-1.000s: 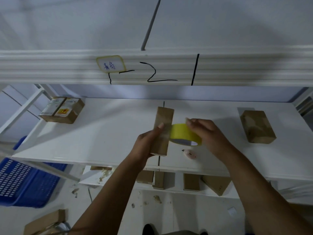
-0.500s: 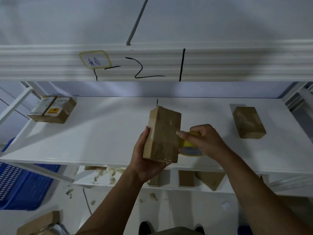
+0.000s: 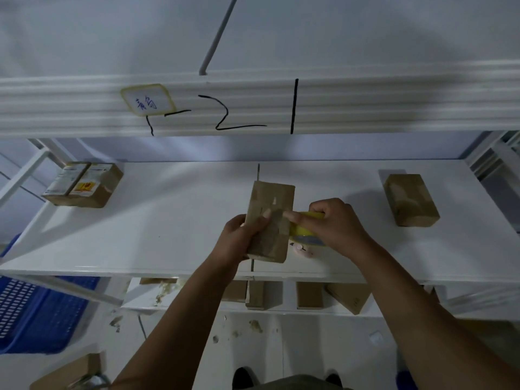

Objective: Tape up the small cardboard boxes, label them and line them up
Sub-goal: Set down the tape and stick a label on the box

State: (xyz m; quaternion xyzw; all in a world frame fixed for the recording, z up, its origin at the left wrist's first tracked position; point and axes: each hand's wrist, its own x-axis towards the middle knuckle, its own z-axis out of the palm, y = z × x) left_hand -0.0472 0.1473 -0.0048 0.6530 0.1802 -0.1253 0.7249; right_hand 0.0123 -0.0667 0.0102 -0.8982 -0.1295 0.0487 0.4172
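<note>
My left hand [image 3: 244, 235] grips a small brown cardboard box [image 3: 270, 202] above the front of the white shelf [image 3: 168, 220], thumb across its top face. My right hand [image 3: 334, 223] holds a yellow tape roll [image 3: 305, 236] against the box's right side, forefinger stretched onto the box face where a strip of tape lies. Another brown box [image 3: 409, 199] lies on the shelf at the right. A labelled box [image 3: 83, 184] sits at the shelf's far left.
A small pale object [image 3: 302, 249] lies on the shelf under the tape roll. Several brown boxes [image 3: 309, 295] stand on the lower shelf. A blue crate [image 3: 36, 313] is at the lower left. The upper shelf beam [image 3: 365, 105] carries a taped note and marker lines.
The box has turned in my left hand so its broad face points up. My right hand brought the tape roll against the box's right side and my forefinger now presses the box face.
</note>
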